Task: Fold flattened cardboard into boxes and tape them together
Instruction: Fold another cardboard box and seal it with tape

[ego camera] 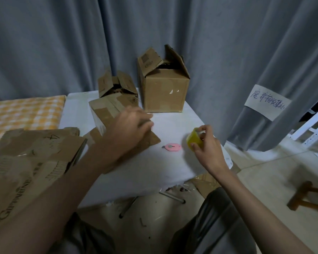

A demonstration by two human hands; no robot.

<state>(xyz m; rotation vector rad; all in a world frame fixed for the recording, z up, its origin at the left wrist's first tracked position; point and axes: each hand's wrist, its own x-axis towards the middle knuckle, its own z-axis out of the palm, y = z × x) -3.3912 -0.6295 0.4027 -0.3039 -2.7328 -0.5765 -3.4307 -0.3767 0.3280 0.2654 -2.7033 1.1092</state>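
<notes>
While the right hand (207, 143) pinches a yellow tape roll (194, 141) between thumb and curled fingers above the white table (154, 167), the left hand (128, 127) — blurred, fingers loosely extended — hovers over a partly folded cardboard box (106, 112); pink cutter (172, 147) lies between the hands.

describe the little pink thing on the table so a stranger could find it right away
Start at the white table in front of the grey curtain. Near its right front, between the left hand and the right hand gripping yellow tape, lies a small pink cutter. It is the only pink, flat, rounded item among brown cardboard.
</notes>
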